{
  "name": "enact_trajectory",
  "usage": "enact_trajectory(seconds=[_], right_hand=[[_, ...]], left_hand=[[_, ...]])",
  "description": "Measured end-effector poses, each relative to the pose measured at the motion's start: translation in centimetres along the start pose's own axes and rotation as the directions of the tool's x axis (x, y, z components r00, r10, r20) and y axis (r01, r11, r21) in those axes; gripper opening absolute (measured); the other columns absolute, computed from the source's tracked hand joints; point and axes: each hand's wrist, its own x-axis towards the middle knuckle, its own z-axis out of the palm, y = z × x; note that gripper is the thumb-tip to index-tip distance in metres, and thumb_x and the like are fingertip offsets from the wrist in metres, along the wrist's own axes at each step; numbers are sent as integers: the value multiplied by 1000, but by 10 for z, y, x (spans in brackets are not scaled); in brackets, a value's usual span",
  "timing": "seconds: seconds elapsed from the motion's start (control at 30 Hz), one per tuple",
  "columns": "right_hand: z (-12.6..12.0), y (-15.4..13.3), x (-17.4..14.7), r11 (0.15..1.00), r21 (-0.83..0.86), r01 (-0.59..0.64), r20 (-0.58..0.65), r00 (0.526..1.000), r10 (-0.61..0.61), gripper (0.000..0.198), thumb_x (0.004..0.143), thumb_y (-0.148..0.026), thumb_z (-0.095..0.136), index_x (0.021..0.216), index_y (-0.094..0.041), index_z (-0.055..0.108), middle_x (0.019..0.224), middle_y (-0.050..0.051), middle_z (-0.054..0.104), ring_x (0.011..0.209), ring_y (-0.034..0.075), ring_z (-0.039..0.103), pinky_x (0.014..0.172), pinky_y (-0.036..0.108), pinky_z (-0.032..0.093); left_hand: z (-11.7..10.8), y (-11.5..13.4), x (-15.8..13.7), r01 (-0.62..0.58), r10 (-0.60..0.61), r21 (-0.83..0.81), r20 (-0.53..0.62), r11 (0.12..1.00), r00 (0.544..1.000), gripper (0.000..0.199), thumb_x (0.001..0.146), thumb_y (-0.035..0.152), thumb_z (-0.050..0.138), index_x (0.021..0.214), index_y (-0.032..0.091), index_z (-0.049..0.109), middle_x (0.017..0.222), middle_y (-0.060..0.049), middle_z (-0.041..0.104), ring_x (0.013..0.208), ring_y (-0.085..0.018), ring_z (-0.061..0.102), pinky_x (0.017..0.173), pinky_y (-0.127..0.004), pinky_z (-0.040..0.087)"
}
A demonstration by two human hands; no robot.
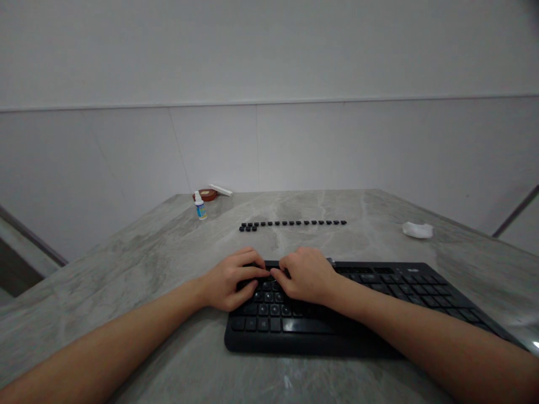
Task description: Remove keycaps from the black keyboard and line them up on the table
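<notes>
A black keyboard point(309, 325) lies on the grey marbled table, and both hands are over its upper left part. My left hand point(236, 279) rests at the left end with fingers apart, its index fingertip on the upper keys near my right fingertips. My right hand point(307, 275) is curled, thumb and fingers closed together over the upper row; what they hold is hidden. A small grey shiny piece point(331, 261) shows just behind that hand. Several letter positions near the left hand show pale round centres instead of flat keycaps. Beyond the keyboard, small black keycaps point(298, 223) stand in a long row, with a shorter row at its left.
On the far left stand a small white spray bottle point(200, 206) with a blue label, a round brown object point(206, 194) and a white strip point(221, 190). A crumpled white item point(418, 230) lies to the right. A pale wall point(269, 146) closes off the back.
</notes>
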Motion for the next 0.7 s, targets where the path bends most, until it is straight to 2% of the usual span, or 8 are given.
enact_trajectory(seconds=[0.33, 0.5, 0.7], right_hand=[[0, 0, 2, 998, 40, -43, 29, 999, 42, 42, 87, -45, 45, 69, -20, 73, 65, 8, 69, 60, 17, 60, 52, 26, 32], [4, 2, 1, 999, 36, -16, -23, 1000, 17, 41, 86, -44, 45, 66, -21, 72, 63, 7, 68, 56, 16, 59, 50, 27, 28], [4, 0, 0, 999, 20, 27, -77, 997, -26, 39, 86, -42, 46, 65, -20, 72, 61, 7, 68, 55, 17, 59, 50, 28, 27]], left_hand=[[1, 1, 1, -21, 21, 6, -31, 1000, 999, 32, 80, 8, 45, 108, 13, 59, 98, -13, 58, 88, -21, 55, 77, -40, 51], [1, 0, 0, -12, 12, 0, -8, 1000, 1000, 23, 81, 9, 45, 98, 13, 60, 96, -12, 59, 88, -21, 55, 78, -40, 50], [0, 0, 0, -14, 14, -4, 12, 1000, 1000, 23, 81, 9, 45, 98, 14, 60, 96, -12, 59, 87, -22, 54, 78, -40, 49]])
